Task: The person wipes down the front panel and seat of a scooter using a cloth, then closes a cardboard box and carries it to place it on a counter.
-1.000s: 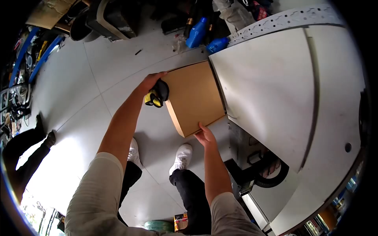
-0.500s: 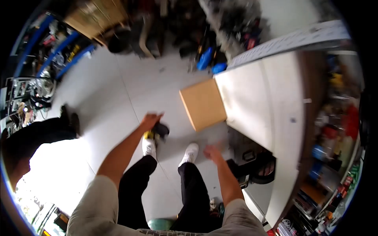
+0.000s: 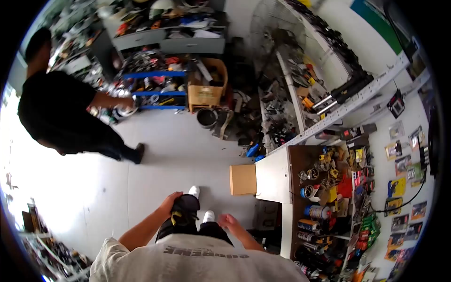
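My left hand (image 3: 170,203) is closed around a black-and-yellow power tool (image 3: 184,209), held in front of my left thigh. The tool's exact kind is hard to make out, as its dark, rounded end faces me. Beside my right leg, my right hand (image 3: 229,221) hangs with loosely bent fingers and nothing visible in it. To its upper right, a closed cardboard box (image 3: 243,179) rests against the side of the white workbench (image 3: 273,175), apart from both hands.
Another person in dark clothes (image 3: 58,105) stands at the left, reaching toward a blue-edged shelf (image 3: 157,75). An open carton (image 3: 204,94) and a dark bucket (image 3: 207,118) stand at the back. Spray cans (image 3: 317,212) and parts crowd the brown bench top at right.
My view has tilted up, showing more of the room. The tool remains in my left hand, now nearer my body. The other person is more fully in view, an arm stretched toward the shelves.
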Tool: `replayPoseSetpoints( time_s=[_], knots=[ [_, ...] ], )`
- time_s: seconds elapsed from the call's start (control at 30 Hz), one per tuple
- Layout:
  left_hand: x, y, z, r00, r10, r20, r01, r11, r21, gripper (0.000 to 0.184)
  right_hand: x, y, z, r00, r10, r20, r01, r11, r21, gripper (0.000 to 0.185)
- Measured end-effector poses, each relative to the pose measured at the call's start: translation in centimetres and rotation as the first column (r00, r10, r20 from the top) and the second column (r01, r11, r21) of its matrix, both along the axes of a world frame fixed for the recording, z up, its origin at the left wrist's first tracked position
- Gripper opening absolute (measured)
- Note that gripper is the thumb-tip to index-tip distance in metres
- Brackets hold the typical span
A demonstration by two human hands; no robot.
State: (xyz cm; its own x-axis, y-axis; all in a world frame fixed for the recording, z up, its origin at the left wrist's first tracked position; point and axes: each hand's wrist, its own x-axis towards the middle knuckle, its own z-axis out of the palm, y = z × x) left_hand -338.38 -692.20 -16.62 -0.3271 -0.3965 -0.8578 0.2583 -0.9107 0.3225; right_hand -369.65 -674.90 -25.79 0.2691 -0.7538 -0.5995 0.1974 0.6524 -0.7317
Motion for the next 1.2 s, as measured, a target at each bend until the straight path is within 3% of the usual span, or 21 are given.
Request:
replayPoseSetpoints(
  time_s=[0.03,0.1,0.17,0.2,0.27,0.37,0.43,0.47,0.5,0.53,0.6,0.67,0.7,0.73,0.83,0.97,1.03,1.1,1.17,1.2],
  knots=[
    [-0.3,1.4,3.1,0.999,0.035,-0.015,-0.036,0.999,-0.034,0.029,1.2,-1.2,2.6,0.998,-0.007,0.068,0.012,0.997,-0.074,0.049],
    [-0.5,4.1,8.5,0.989,0.118,-0.094,-0.134,0.972,-0.193,0.024,4.3,-4.5,10.9,0.945,-0.048,0.323,0.032,0.998,0.054,0.058],
    [0.2,5.9,11.3,0.956,0.209,-0.204,-0.258,0.931,-0.258,0.02,7.4,-7.0,15.2,0.875,0.034,0.484,-0.054,0.998,0.028,0.06],
    [1.3,6.4,12.4,0.939,0.163,-0.304,-0.257,0.918,-0.301,0.018,8.9,-8.0,17.5,0.921,0.157,0.357,-0.137,0.987,-0.081,0.058],
    [3.3,7.7,15.5,0.913,0.231,-0.335,-0.344,0.877,-0.334,0.019,12.1,-10.0,22.4,0.93,0.363,0.054,-0.344,0.914,-0.216,0.049],
    [7.1,9.3,17.3,0.871,0.332,-0.362,-0.463,0.803,-0.376,0.031,16.8,-11.4,24.1,0.916,0.392,-0.092,-0.401,0.868,-0.293,0.039],
    [11.5,11.7,17.9,0.902,0.331,-0.276,-0.428,0.76,-0.489,0.04,21.1,-11.6,24.9,0.929,0.343,-0.136,-0.368,0.834,-0.411,0.04],
    [13.8,12.7,15.6,0.915,0.324,-0.239,-0.403,0.726,-0.557,0.047,23.0,-11.7,25.3,0.929,0.329,-0.169,-0.37,0.847,-0.381,0.041],
    [16.2,14.2,14.5,0.921,0.338,-0.193,-0.383,0.698,-0.606,0.046,26.1,-10.7,29.0,0.919,0.235,-0.318,-0.329,0.899,-0.288,0.042],
    [18.1,15.2,14.1,0.925,0.357,-0.128,-0.353,0.691,-0.631,0.045,27.7,-11.5,26.3,0.955,0.262,-0.137,-0.294,0.885,-0.36,0.042],
    [24.0,17.0,14.6,0.929,0.361,0.081,-0.189,0.651,-0.735,0.038,33.3,-12.8,25.3,0.971,0.239,-0.007,-0.227,0.912,-0.342,0.032],
    [29.7,19.0,14.8,0.888,0.421,0.183,-0.128,0.608,-0.783,0.029,40.2,-13.7,24.8,0.944,0.316,0.099,-0.264,0.898,-0.352,0.036],
    [33.0,19.8,14.0,0.847,0.474,0.24,-0.05,0.521,-0.852,0.027,44.4,-13.9,25.0,0.925,0.365,0.104,-0.31,0.885,-0.347,0.038],
    [35.7,21.3,15.7,0.798,0.494,0.345,0.019,0.552,-0.834,0.026,48.0,-14.1,25.4,0.889,0.449,0.097,-0.388,0.847,-0.362,0.039],
    [42.4,25.8,18.1,0.606,0.67,0.429,-0.017,0.55,-0.835,0.026,59.5,-13.5,26.8,0.752,0.645,0.133,-0.571,0.739,-0.356,0.037],
    [50.8,31.7,19.6,0.402,0.851,0.336,-0.262,0.459,-0.849,0.025,74.8,-10.3,28.6,0.632,0.766,0.12,-0.715,0.635,-0.292,0.037],
    [54.8,34.1,19.6,0.305,0.882,0.359,-0.271,0.441,-0.856,0.025,81.9,-9.0,28.4,0.476,0.851,0.222,-0.801,0.524,-0.29,0.037],
    [58.3,36.1,19.5,0.114,0.921,0.372,-0.314,0.388,-0.866,0.023,89.1,-7.9,27.6,0.364,0.884,0.295,-0.871,0.435,-0.228,0.039],
    [62.2,38.3,19.3,-0.02,0.948,0.318,-0.412,0.282,-0.867,0.022,96.5,-5.5,27.2,0.247,0.879,0.408,-0.937,0.324,-0.129,0.046],
    [64.7,39.1,19.3,-0.096,0.968,0.233,-0.464,0.164,-0.871,0.023,99.6,-3.2,29.7,0.262,0.86,0.439,-0.949,0.313,-0.046,0.049]
  ],
)
